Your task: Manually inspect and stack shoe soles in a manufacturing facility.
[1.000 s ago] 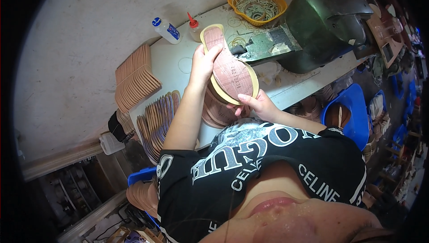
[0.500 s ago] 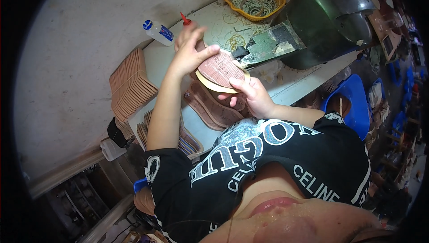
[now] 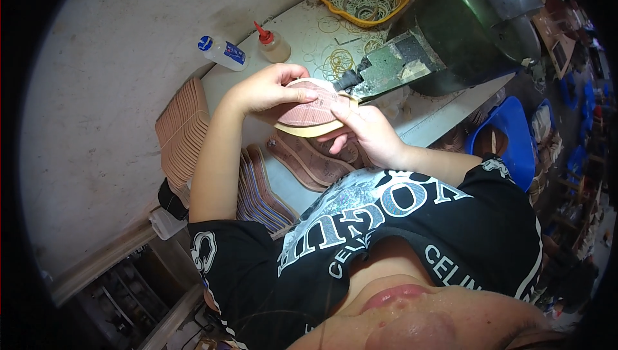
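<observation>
We find a white table (image 3: 428, 118) carrying a dark green machine (image 3: 473, 35), whose long arm points toward the hands. To the right, below the table edge, we note a blue bin (image 3: 518, 141). Against the wall on the left leans a banded bundle of tan sole-shaped pieces (image 3: 183, 125); nearer the person stands a row of similar pieces (image 3: 264, 192), and beside it more pink pieces (image 3: 306, 163) lie on the table. A yellow basket (image 3: 367, 24) of pale cords sits at the far edge.

The left hand (image 3: 273, 89) grips the left end of a pink sole-shaped piece with a yellow border (image 3: 299, 112), thumb on top. The right hand (image 3: 373, 128) pinches its right side, thumb above and fingers beneath. We place the piece just beside the black tip (image 3: 347, 80) of the machine's arm; whether they touch, we cannot tell. Behind the left hand we record a blue-capped bottle (image 3: 222, 53) and a smaller red-tipped bottle (image 3: 275, 49).
</observation>
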The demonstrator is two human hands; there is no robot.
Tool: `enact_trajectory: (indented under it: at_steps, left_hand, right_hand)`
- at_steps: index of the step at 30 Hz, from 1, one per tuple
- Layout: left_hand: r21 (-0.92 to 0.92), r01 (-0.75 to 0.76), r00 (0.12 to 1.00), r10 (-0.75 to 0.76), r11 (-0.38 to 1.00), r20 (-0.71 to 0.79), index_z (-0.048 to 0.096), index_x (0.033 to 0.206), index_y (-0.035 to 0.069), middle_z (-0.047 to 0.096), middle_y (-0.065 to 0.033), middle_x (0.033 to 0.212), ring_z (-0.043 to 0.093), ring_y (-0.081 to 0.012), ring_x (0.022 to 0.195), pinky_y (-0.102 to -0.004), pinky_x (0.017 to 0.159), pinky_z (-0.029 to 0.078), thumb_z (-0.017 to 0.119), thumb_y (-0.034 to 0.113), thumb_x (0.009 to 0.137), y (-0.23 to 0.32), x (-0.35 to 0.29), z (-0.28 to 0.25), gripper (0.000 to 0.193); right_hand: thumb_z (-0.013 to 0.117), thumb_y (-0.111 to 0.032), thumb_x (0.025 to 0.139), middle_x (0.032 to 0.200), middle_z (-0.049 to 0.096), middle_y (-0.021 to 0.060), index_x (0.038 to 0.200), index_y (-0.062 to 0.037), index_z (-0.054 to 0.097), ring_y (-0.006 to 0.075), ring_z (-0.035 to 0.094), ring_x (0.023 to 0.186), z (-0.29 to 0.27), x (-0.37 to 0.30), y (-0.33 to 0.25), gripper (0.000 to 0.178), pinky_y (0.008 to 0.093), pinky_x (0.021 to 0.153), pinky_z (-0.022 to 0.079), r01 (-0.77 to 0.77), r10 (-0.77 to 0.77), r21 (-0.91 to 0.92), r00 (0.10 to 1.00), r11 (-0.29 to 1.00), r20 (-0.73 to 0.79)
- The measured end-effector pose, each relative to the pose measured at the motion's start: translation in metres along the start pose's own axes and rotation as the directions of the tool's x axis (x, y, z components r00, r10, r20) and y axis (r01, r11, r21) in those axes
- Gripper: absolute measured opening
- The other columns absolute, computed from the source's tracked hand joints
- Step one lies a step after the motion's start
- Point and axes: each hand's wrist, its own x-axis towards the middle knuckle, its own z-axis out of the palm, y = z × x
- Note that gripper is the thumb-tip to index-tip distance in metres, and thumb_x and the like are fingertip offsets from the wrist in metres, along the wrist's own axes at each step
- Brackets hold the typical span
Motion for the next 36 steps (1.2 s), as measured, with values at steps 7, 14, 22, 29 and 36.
enact_trajectory:
  at_steps: [7, 14, 22, 29, 36]
  left_hand:
    - [-0.126, 0.072, 0.971, -0.099, 0.989, -0.219, 0.058, 0.093, 0.003, 0.060, 0.0016, 0.082, 0.052, -0.0047, 0.071, -0.0210, 0.064, 0.044, 0.068, 0.033, 0.085, -0.006, -0.023, 0.033, 0.033]
    - [-0.223, 0.143, 0.905, -0.218, 0.964, -0.365, 0.062, 0.095, 0.004, 0.064, -0.0015, 0.079, 0.058, -0.0085, 0.065, -0.0227, 0.059, 0.048, 0.067, 0.041, 0.085, -0.001, -0.037, 0.069, 0.038]
    - [-0.464, 0.130, 0.816, -0.360, 0.876, -0.452, 0.064, 0.099, -0.002, 0.068, -0.0144, 0.083, 0.068, -0.0239, 0.068, -0.0355, 0.063, 0.057, 0.058, 0.045, 0.089, 0.020, -0.034, 0.121, 0.048]
    - [-0.434, 0.184, 0.856, -0.361, 0.882, -0.370, 0.064, 0.092, 0.000, 0.067, -0.0124, 0.073, 0.066, -0.0186, 0.061, -0.0300, 0.058, 0.056, 0.060, 0.044, 0.088, 0.030, -0.039, 0.132, 0.044]
    - [-0.536, 0.013, 0.797, -0.333, 0.844, -0.504, 0.064, 0.079, 0.010, 0.042, 0.0078, 0.051, 0.032, -0.0042, 0.041, -0.0218, 0.042, 0.029, 0.076, 0.030, 0.078, 0.017, -0.032, 0.135, 0.024]
  right_hand:
    - [0.048, -0.038, 0.096, 0.090, 0.067, 0.0085, 0.107, 0.0007, 0.061, 0.0124, 0.064, 0.066, 0.000, -0.002, -0.007, 0.042, 0.0218, 0.064, 0.052, -0.081, 0.081, 0.005, 0.997, 0.997, -0.014]
    - [0.054, -0.041, 0.092, 0.087, 0.068, 0.0074, 0.100, -0.0028, 0.064, 0.0127, 0.065, 0.070, -0.006, -0.002, -0.003, 0.040, 0.0230, 0.065, 0.050, -0.068, 0.067, -0.065, 0.998, 0.996, -0.016]
    - [0.063, -0.033, 0.087, 0.103, 0.065, 0.0059, 0.112, -0.0052, 0.061, 0.0142, 0.061, 0.094, -0.027, -0.015, -0.017, 0.038, 0.0333, 0.079, 0.050, -0.100, 0.144, -0.251, 0.976, 0.963, 0.163]
    - [0.072, -0.033, 0.080, 0.080, 0.066, 0.0051, 0.092, -0.0009, 0.069, 0.0089, 0.058, 0.069, -0.050, -0.017, -0.016, 0.034, 0.0218, 0.057, 0.044, 0.081, -0.023, -0.480, 0.992, 0.874, 0.126]
    - [0.072, -0.038, 0.080, 0.069, 0.062, 0.0019, 0.085, -0.0006, 0.068, 0.0054, 0.049, 0.056, -0.048, -0.016, -0.020, 0.038, 0.0207, 0.050, 0.037, 0.054, -0.025, -0.391, 0.997, 0.919, 0.079]
